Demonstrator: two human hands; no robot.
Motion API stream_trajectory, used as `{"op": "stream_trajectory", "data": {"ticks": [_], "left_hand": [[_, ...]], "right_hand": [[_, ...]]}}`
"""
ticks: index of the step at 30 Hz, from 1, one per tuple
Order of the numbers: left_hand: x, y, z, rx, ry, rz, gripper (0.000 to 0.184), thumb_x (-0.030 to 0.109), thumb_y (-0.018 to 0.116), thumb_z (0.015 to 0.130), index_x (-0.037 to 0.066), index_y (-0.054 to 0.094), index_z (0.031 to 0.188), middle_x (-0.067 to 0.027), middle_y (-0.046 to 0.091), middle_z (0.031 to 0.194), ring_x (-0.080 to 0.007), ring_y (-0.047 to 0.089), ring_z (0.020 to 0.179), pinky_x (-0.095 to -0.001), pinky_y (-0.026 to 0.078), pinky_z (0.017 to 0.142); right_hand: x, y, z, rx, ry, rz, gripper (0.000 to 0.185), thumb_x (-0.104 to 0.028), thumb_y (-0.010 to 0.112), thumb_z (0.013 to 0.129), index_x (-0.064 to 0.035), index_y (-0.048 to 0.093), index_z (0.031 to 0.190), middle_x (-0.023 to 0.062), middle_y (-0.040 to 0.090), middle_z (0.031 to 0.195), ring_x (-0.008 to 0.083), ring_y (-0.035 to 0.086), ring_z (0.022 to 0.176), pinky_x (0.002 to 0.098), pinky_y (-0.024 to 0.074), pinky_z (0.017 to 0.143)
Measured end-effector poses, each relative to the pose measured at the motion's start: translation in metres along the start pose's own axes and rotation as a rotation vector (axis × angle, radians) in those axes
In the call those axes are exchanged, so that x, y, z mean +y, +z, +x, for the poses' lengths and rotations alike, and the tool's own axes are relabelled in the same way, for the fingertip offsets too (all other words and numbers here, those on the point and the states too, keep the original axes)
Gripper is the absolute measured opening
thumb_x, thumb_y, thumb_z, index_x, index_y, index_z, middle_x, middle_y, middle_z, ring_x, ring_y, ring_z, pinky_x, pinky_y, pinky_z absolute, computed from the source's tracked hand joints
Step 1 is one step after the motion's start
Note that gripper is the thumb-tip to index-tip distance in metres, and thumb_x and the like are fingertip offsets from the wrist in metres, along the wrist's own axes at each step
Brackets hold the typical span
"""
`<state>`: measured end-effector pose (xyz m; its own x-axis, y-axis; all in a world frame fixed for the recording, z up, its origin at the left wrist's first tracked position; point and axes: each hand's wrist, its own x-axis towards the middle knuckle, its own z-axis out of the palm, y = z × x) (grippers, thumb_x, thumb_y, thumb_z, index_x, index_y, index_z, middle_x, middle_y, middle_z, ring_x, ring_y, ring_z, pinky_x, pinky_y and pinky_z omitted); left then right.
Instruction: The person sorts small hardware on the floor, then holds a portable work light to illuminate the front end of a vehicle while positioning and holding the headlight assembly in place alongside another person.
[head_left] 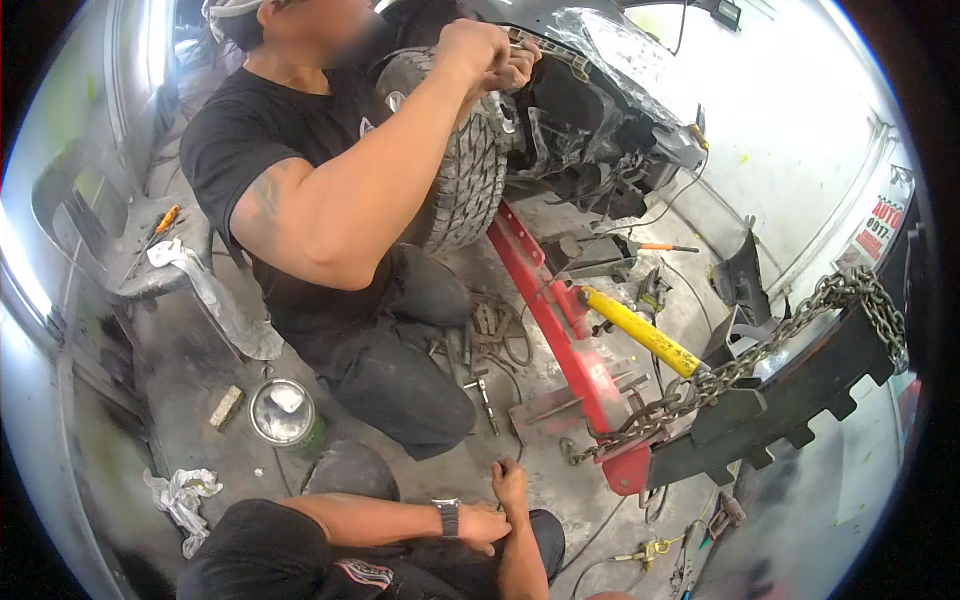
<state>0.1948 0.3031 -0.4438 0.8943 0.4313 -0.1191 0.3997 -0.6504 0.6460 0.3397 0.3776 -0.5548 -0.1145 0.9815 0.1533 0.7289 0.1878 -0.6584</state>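
Observation:
My left hand [484, 527], with a watch [447, 518] on its wrist, is closed around my right wrist. My right hand [509, 486] has loosely curled fingers, and no object shows in it. Both are low in the view, above my lap. A ratchet-like metal tool [487, 405] lies on the floor beyond them. Ahead, a co-worker in a black shirt squats by a car's front tire [468, 185]. That person's hands [495, 62] are raised at the edge of the fender; what they hold is hard to make out.
A red frame puller [570, 365] with a yellow ram [640, 330] and a chain [760, 360] stands to the right. At left are a can [282, 412], a rag [185, 505] and a chair [165, 255] bearing a screwdriver [166, 220]. Hoses and cords cross the floor.

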Motion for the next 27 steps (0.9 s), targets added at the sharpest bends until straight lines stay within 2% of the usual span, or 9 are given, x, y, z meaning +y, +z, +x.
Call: {"op": "stream_trajectory", "data": {"ticks": [6, 10, 14, 15, 18, 21, 24, 27], "left_hand": [[0.008, -0.009, -0.003, -0.043, -0.03, 0.02, 0.053, 0.035, 0.076, 0.079, -0.004, 0.06, 0.112, -0.0226, 0.062, 0.111, -0.0395, 0.063, 0.104, -0.0501, 0.05, 0.088], [0.012, -0.015, -0.005, -0.052, -0.045, 0.003, 0.054, 0.035, 0.077, 0.079, -0.003, 0.059, 0.113, -0.0225, 0.061, 0.112, -0.0397, 0.062, 0.106, -0.0505, 0.049, 0.089], [0.01, -0.017, -0.006, -0.059, -0.04, 0.015, 0.054, 0.035, 0.077, 0.079, -0.003, 0.058, 0.112, -0.0219, 0.061, 0.111, -0.0394, 0.061, 0.107, -0.0498, 0.049, 0.089], [0.012, -0.019, -0.006, -0.07, -0.045, 0.016, 0.054, 0.035, 0.077, 0.079, -0.003, 0.058, 0.111, -0.0218, 0.061, 0.111, -0.0394, 0.061, 0.107, -0.0496, 0.049, 0.089], [0.011, -0.015, -0.005, -0.066, -0.047, 0.016, 0.053, 0.035, 0.078, 0.078, -0.003, 0.058, 0.11, -0.0217, 0.061, 0.11, -0.0396, 0.061, 0.107, -0.0493, 0.049, 0.089], [0.006, -0.006, -0.001, -0.05, -0.034, 0.015, 0.053, 0.035, 0.078, 0.078, -0.003, 0.058, 0.109, -0.0218, 0.061, 0.111, -0.04, 0.061, 0.107, -0.0495, 0.049, 0.089], [0.009, -0.01, -0.001, -0.057, -0.045, 0.033, 0.054, 0.035, 0.078, 0.077, -0.003, 0.058, 0.11, -0.0223, 0.062, 0.111, -0.0403, 0.061, 0.108, -0.0493, 0.049, 0.089], [0.004, -0.007, -0.001, -0.054, -0.017, 0.058, 0.056, 0.035, 0.078, 0.077, -0.004, 0.058, 0.113, -0.0231, 0.063, 0.11, -0.0406, 0.062, 0.106, -0.0496, 0.049, 0.09]], "right_hand": [[0.004, 0.003, 0.0, -0.007, -0.002, -0.041, 0.019, -0.016, 0.069, 0.087, 0.0029, 0.067, 0.087, 0.0238, 0.067, 0.077, 0.041, 0.067, 0.072, 0.0438, 0.0511, 0.063], [0.006, 0.002, 0.001, -0.056, 0.066, -0.056, 0.024, -0.021, 0.069, 0.087, 0.0032, 0.068, 0.09, 0.025, 0.068, 0.08, 0.042, 0.067, 0.076, 0.0454, 0.0521, 0.067], [0.004, 0.003, 0.001, 0.0, 0.034, -0.066, 0.025, -0.021, 0.068, 0.087, 0.0031, 0.069, 0.091, 0.0253, 0.068, 0.081, 0.0429, 0.067, 0.076, 0.0463, 0.0523, 0.068], [0.002, 0.004, 0.001, 0.004, 0.065, -0.022, 0.024, -0.02, 0.067, 0.087, 0.0035, 0.068, 0.086, 0.0265, 0.066, 0.078, 0.0457, 0.064, 0.075, 0.0505, 0.05, 0.067], [-0.001, 0.001, 0.0, -0.017, 0.08, 0.001, 0.024, -0.021, 0.067, 0.087, 0.0029, 0.069, 0.086, 0.0258, 0.066, 0.078, 0.0456, 0.064, 0.075, 0.051, 0.05, 0.067], [-0.004, -0.003, 0.0, -0.023, 0.073, -0.022, 0.025, -0.022, 0.067, 0.087, 0.003, 0.068, 0.087, 0.0253, 0.067, 0.078, 0.0452, 0.065, 0.075, 0.0514, 0.0502, 0.068], [-0.012, -0.008, 0.003, -0.017, 0.059, -0.062, 0.025, -0.02, 0.068, 0.086, 0.0044, 0.068, 0.09, 0.0265, 0.067, 0.079, 0.0443, 0.067, 0.076, 0.0472, 0.0522, 0.067], [0.011, 0.007, 0.002, -0.008, 0.058, -0.056, 0.025, -0.02, 0.068, 0.086, 0.0046, 0.068, 0.088, 0.0268, 0.067, 0.078, 0.0451, 0.066, 0.076, 0.0482, 0.0518, 0.067]]}}
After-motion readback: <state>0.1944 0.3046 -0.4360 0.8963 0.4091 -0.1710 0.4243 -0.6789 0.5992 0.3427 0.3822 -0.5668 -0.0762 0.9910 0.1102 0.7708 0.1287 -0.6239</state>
